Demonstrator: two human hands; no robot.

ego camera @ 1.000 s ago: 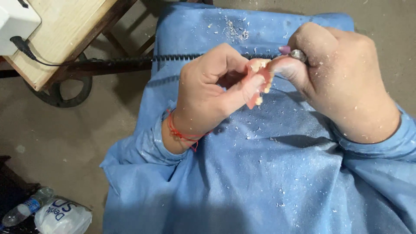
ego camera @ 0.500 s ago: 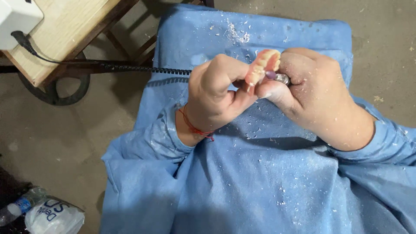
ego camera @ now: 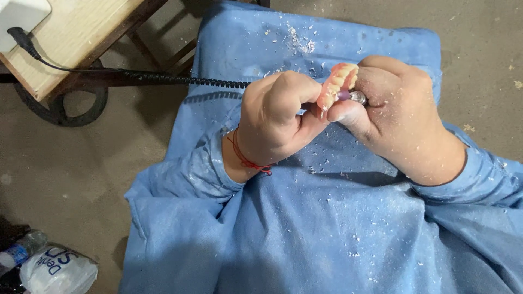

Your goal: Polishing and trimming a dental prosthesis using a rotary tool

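Held over the blue gown (ego camera: 327, 218), the left hand (ego camera: 275, 117) pinched the pink denture (ego camera: 336, 83) while the right hand (ego camera: 397, 114) gripped a metal-tipped handpiece (ego camera: 354, 97) against it; steady, light contact would probably have served best.

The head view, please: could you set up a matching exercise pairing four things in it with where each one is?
Things:
1. denture
2. red string bracelet
3. coiled black cable
4. plastic bottle

Places:
A. lower left corner, on the floor
B. between left hand and right hand
C. running from the wooden table toward the hands
D. around the left wrist

Pairs: 1-B, 2-D, 3-C, 4-A
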